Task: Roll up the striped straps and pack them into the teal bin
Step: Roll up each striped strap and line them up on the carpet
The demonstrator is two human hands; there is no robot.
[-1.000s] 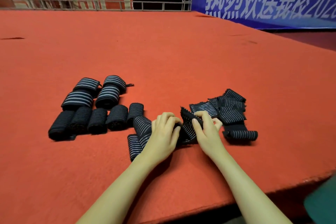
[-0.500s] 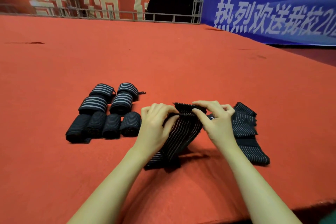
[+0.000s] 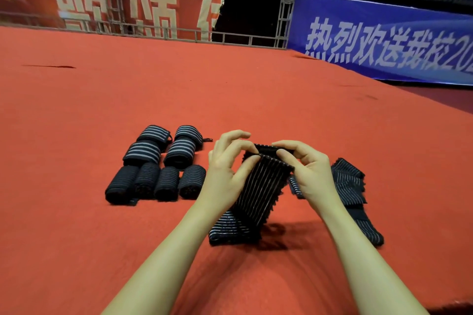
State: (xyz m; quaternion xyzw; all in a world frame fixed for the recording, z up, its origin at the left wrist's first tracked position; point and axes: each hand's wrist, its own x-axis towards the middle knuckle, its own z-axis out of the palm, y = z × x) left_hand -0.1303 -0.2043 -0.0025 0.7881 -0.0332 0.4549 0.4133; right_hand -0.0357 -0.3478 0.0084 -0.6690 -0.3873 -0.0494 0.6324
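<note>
- Rolling step: left hand [image 3: 225,169] and right hand [image 3: 307,169] each have their grip pinched on the top end of one striped strap [image 3: 258,186], its tail trailing onto the red bench [image 3: 230,89];
- Next, likely: tight, even turns; teal bin unseen.

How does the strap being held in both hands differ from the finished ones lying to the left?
The held strap is unrolled, hanging as a flat band from the left hand and right hand, with its lower end folded on the red carpet. The rolled straps are tight cylinders lying untouched in neat rows. The held one is partly lifted; the rolls rest fully on the carpet. Both are dark fabric with pale stripes.
</note>
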